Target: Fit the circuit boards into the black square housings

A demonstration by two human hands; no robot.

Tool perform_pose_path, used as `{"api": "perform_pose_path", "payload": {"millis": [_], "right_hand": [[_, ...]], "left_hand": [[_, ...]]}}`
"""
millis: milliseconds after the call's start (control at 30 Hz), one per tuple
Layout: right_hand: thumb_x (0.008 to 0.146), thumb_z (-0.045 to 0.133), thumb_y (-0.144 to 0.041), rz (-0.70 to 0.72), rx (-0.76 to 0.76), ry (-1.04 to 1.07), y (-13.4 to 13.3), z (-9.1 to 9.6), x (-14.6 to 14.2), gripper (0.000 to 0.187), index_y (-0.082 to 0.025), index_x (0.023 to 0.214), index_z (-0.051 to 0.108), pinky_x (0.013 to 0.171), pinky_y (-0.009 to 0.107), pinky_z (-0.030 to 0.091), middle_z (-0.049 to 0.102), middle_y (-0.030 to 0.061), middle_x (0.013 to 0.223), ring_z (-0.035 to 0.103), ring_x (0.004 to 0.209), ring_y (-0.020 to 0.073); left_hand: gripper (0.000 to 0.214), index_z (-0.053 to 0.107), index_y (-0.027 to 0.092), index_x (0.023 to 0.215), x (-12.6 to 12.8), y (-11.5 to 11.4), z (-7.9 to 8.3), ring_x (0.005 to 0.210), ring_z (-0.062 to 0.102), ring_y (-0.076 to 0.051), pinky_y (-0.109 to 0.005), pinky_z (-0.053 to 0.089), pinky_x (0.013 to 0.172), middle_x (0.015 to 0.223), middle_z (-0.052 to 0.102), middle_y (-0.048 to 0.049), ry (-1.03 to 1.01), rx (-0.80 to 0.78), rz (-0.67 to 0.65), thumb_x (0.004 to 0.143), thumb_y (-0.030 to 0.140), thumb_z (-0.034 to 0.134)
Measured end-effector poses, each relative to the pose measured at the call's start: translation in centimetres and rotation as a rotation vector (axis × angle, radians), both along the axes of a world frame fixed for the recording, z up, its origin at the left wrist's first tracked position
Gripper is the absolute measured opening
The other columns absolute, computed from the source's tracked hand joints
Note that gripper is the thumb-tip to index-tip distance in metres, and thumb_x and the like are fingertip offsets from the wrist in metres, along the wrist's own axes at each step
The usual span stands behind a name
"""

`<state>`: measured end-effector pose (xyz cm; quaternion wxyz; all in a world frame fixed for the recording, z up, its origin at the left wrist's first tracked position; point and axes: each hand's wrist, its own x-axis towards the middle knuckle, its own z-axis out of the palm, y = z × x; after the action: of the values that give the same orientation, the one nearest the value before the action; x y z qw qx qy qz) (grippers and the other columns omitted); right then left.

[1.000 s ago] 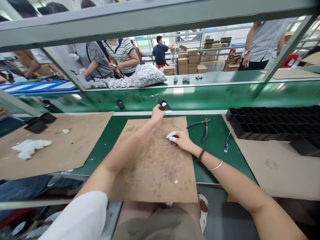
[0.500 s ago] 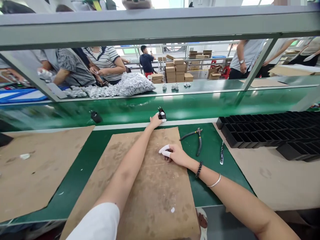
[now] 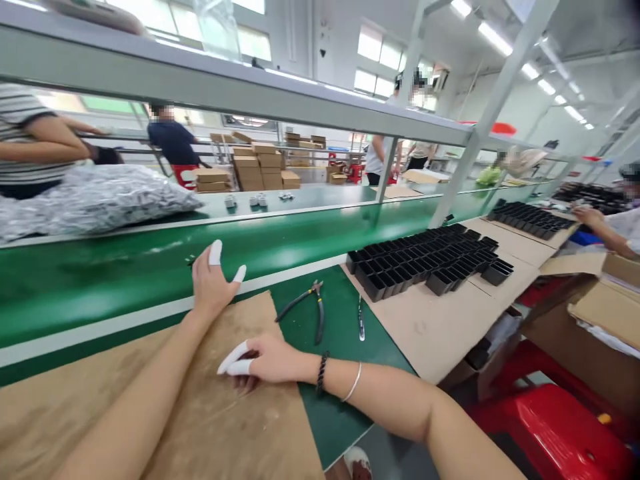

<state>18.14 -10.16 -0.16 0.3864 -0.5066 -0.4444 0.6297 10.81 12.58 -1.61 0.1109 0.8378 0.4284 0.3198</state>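
Observation:
My left hand (image 3: 211, 285) reaches over the white strip onto the green conveyor belt (image 3: 100, 280). Its thumb and forefinger wear white finger cots, are spread apart and hold nothing. A tiny dark speck (image 3: 191, 261) lies on the belt just left of the fingertips; I cannot make out what it is. My right hand (image 3: 263, 360) rests on the brown cardboard mat (image 3: 225, 427). It is loosely curled, with two white-capped fingers pointing left and nothing visible in it. A beaded bracelet and a bangle sit on that wrist.
Black pliers (image 3: 307, 307) and a small tool (image 3: 361, 320) lie on the green mat to the right. Black compartment trays (image 3: 430, 257) stand on cardboard further right. A bag of silvery parts (image 3: 95, 200) lies beyond the belt. Other people work across the belt and at far right. A red stool (image 3: 555, 433) stands low right.
My left hand held a small black part at the belt's edge; now it is open and the part is gone from it. The view has swung to the right. My right hand stayed put.

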Motion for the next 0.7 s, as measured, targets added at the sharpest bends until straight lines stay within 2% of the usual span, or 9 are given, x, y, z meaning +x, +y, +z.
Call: {"api": "perform_pose_path", "payload": {"millis": [67, 133, 167, 267, 433, 533, 700], "right_hand": [[0.089, 0.067, -0.009, -0.009, -0.011, 0.007, -0.1, 0.3, 0.1, 0.016, -0.016, 0.097, 0.079, 0.057, 0.015, 0.053, 0.064, -0.0049, 0.068, 0.060, 0.057, 0.0046], [0.090, 0.066, -0.009, -0.004, -0.015, 0.008, -0.3, 0.4, 0.0, 0.015, -0.015, 0.096, 0.078, 0.058, 0.015, 0.052, 0.063, -0.0051, 0.068, 0.059, 0.057, 0.0044], [0.090, 0.065, -0.008, -0.001, -0.015, 0.002, -0.3, 0.4, 0.0, 0.015, -0.015, 0.095, 0.077, 0.057, 0.015, 0.052, 0.063, -0.0051, 0.068, 0.059, 0.057, 0.0044], [0.091, 0.064, -0.007, 0.021, -0.004, -0.017, -0.3, 0.4, 0.0, 0.013, -0.013, 0.094, 0.076, 0.058, 0.015, 0.052, 0.063, -0.0053, 0.070, 0.059, 0.057, 0.0039], [0.091, 0.065, -0.007, 0.028, 0.003, -0.042, 0.0, 0.1, 0.0, 0.013, -0.013, 0.094, 0.076, 0.057, 0.014, 0.052, 0.063, -0.0054, 0.071, 0.058, 0.056, 0.0032], [0.090, 0.066, -0.006, 0.029, 0.015, -0.030, 0.1, -0.1, 0.0, 0.014, -0.014, 0.095, 0.076, 0.056, 0.013, 0.052, 0.063, -0.0050, 0.072, 0.059, 0.056, 0.0033], [0.090, 0.064, -0.004, 0.044, 0.032, -0.022, 0.3, -0.9, -0.1, 0.019, -0.015, 0.099, 0.077, 0.055, 0.010, 0.051, 0.064, -0.0045, 0.072, 0.058, 0.056, 0.0027]], "left_hand": [[0.077, 0.030, 0.010, 0.156, 1.0, 0.1, -0.8, 0.149, 0.040, -0.035, -0.045, 0.030, 0.125, 0.162, 0.039, -0.0177, 0.116, 0.008, -0.152, 0.087, 0.041, 0.046], [0.069, 0.045, 0.008, 0.148, 1.8, 0.3, -1.6, 0.143, 0.049, -0.033, -0.041, 0.035, 0.122, 0.156, 0.048, -0.0173, 0.289, -0.058, -0.300, 0.084, 0.034, 0.043], [0.066, 0.050, 0.007, 0.143, 2.0, 0.4, -2.0, 0.141, 0.051, -0.032, -0.041, 0.037, 0.121, 0.154, 0.051, -0.0175, 0.345, -0.073, -0.327, 0.083, 0.031, 0.041], [0.061, 0.058, 0.007, 0.137, 2.1, 0.8, -2.5, 0.137, 0.055, -0.032, -0.041, 0.041, 0.118, 0.151, 0.054, -0.0174, 0.394, -0.029, -0.283, 0.082, 0.028, 0.039], [0.056, 0.062, 0.010, 0.133, 1.8, 0.3, -2.1, 0.127, 0.059, -0.034, -0.043, 0.048, 0.107, 0.139, 0.060, -0.0189, 0.509, 0.061, -0.135, 0.084, 0.026, 0.041], [0.052, 0.063, 0.011, 0.130, 1.7, 0.0, -1.7, 0.121, 0.061, -0.035, -0.043, 0.050, 0.102, 0.129, 0.063, -0.0193, 0.527, 0.069, -0.067, 0.088, 0.030, 0.040], [0.051, 0.064, 0.010, 0.125, 1.4, 0.1, -1.6, 0.114, 0.064, -0.034, -0.040, 0.050, 0.096, 0.125, 0.065, -0.0200, 0.499, 0.041, -0.027, 0.094, 0.037, 0.034]]}}
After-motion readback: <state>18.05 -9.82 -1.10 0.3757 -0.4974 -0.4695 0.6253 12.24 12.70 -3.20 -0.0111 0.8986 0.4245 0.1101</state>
